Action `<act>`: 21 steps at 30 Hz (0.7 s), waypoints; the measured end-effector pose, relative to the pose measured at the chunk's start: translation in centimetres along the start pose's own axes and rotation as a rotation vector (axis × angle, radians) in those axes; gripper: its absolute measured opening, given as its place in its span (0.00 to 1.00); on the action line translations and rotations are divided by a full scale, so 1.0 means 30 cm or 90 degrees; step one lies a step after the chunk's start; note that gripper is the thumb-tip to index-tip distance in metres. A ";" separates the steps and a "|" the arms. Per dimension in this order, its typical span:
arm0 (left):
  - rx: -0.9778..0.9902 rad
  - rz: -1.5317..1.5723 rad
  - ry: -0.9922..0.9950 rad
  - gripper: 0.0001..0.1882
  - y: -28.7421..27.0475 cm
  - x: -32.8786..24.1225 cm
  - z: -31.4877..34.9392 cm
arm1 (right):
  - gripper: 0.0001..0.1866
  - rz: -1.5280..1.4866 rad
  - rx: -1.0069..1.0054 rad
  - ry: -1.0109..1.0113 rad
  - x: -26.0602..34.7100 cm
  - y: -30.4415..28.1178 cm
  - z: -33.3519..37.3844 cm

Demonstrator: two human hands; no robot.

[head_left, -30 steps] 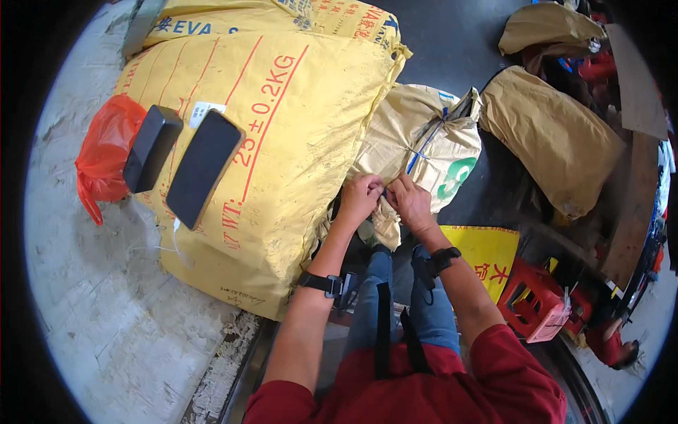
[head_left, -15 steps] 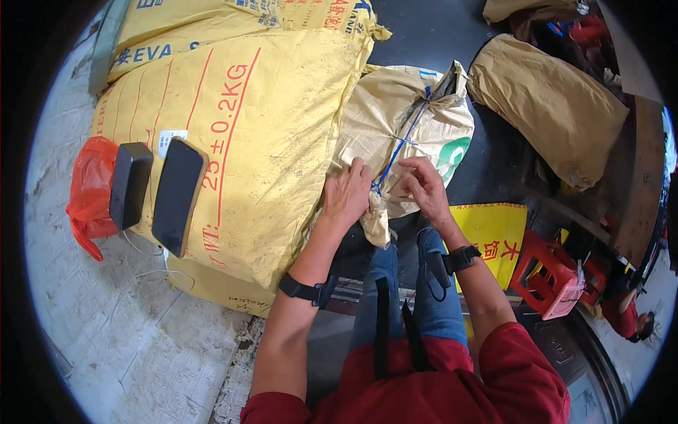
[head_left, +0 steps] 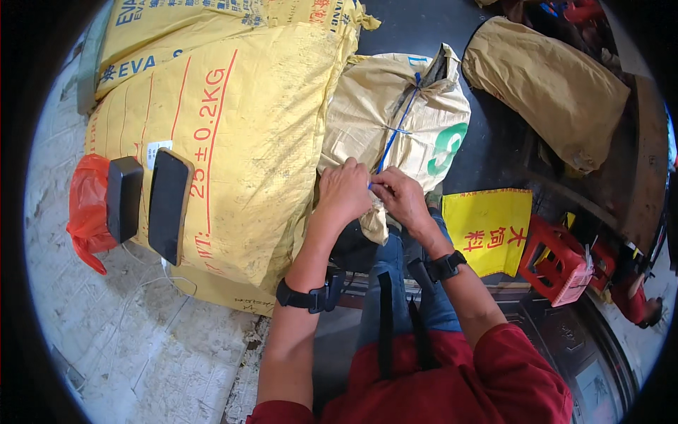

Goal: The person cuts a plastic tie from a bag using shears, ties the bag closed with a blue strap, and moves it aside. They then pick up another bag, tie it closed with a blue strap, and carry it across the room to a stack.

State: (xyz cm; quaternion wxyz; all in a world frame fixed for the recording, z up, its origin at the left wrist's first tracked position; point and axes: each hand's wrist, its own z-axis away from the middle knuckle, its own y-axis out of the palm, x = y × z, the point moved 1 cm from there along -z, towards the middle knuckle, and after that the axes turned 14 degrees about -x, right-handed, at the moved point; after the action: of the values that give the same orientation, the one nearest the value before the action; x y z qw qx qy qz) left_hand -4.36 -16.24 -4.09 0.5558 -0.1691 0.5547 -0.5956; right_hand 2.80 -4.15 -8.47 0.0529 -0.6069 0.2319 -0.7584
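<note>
A beige woven sack (head_left: 357, 106) with a green mark lies before me, bound along its length by a blue cord (head_left: 393, 140). Its gathered near end (head_left: 375, 225) hangs down below my hands. My left hand (head_left: 344, 192) is closed at the near end of the cord, knuckles up, its fingertips partly hidden. Against it, my right hand (head_left: 402, 199) pinches the cord with thumb and forefinger. A bit of blue shows between the two hands.
Large filled yellow sacks (head_left: 261, 134) crowd the left side, with a phone (head_left: 168, 205), a dark box (head_left: 124, 198) and a red plastic bag (head_left: 90, 205) by them. Rightward are another beige sack (head_left: 544, 92), a yellow printed sheet (head_left: 487, 230) and a red stool (head_left: 554, 258). Another person (head_left: 635, 304) is far right.
My hands have come together at the cord's near end. The right hand moved left and its fingers closed from a looser, apart pose. The view has shifted slightly.
</note>
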 end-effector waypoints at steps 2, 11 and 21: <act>-0.034 0.092 -0.037 0.07 0.009 0.016 -0.019 | 0.06 -0.061 -0.040 0.032 -0.048 0.003 0.008; -0.275 0.388 -0.169 0.09 0.133 -0.048 0.214 | 0.06 0.160 0.008 -0.093 0.041 -0.028 -0.122; -0.395 0.541 -0.341 0.08 0.316 -0.073 0.373 | 0.03 0.466 0.194 -0.488 0.132 0.214 0.003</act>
State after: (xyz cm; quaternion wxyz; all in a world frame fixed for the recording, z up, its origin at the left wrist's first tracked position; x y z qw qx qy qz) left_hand 10.00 -17.44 -7.57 0.7910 -0.2309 0.5626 -0.0671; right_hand 0.57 -11.30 -7.57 0.4809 -0.7047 0.2795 -0.4404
